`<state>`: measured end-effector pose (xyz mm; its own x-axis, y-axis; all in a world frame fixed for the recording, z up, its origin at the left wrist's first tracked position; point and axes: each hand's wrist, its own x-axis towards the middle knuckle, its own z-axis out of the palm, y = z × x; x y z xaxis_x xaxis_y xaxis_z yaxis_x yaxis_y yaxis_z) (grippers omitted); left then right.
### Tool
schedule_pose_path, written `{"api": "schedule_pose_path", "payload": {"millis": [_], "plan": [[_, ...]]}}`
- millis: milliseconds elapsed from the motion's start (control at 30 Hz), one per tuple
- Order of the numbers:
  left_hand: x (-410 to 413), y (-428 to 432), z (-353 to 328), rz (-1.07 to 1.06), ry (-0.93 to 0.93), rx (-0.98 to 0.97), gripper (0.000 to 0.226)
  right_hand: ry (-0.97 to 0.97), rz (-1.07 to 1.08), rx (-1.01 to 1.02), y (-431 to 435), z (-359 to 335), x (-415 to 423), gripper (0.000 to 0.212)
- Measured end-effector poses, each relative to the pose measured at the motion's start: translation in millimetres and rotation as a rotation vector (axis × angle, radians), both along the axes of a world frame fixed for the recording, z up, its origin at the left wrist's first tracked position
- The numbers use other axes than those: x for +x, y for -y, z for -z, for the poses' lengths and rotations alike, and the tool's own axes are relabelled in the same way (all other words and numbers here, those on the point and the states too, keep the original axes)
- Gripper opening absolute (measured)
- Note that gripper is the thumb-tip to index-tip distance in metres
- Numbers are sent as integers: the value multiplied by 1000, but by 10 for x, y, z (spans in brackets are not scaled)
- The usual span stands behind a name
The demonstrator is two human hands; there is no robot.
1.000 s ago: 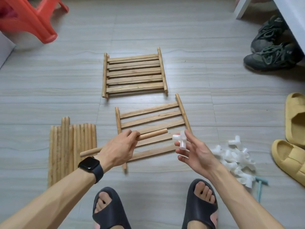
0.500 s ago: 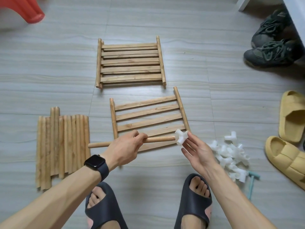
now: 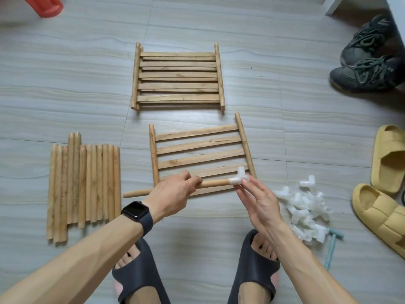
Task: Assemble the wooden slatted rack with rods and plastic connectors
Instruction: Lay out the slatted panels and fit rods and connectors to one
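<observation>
- Rod [image 3: 213,184] held level in left hand [image 3: 171,195], fingers [image 3: 191,179] curled round it, steadying for push.
- Pinched by right hand [image 3: 258,201], white corner connector [image 3: 238,179] caps rod end.

Home: tiled floor [image 3: 65,84] w/ yellow slippers [image 3: 381,194], sneakers [image 3: 368,62], red plastic stool [image 3: 47,5].

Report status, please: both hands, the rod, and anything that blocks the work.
Left hand grips rod mid-length. Right hand pinches white connector, on rod's right end. Nothing in the way; slatted panel flat on floor beneath.
</observation>
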<state>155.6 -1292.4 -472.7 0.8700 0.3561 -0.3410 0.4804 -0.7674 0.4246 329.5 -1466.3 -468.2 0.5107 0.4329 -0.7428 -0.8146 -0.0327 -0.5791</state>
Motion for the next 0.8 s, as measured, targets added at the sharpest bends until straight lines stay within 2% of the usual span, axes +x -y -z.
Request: {"api": "schedule_pose_path", "payload": {"millis": [233, 333, 500, 567, 633, 700, 800], "plan": [[12, 39, 14, 24, 36, 27, 24, 13, -76, 3, 79, -23, 16, 32], [26, 104, 22, 49, 37, 62, 19, 5, -72, 15, 122, 0, 22, 35], [26, 311, 112, 51, 11, 8, 18, -2, -91, 11, 264, 10, 78, 38], [42, 287, 172, 63, -17, 6, 21, 23, -197, -82, 370, 71, 58, 36], [100, 284, 210, 100, -68, 17, 23, 137, -384, -244, 497, 186, 43, 32], [192, 387, 246, 135, -109, 50, 22, 274, -535, -391, 640, 323, 91, 16], [337, 704, 343, 122, -169, 59, 19, 480, -610, -556, 771, 377, 255, 19]]}}
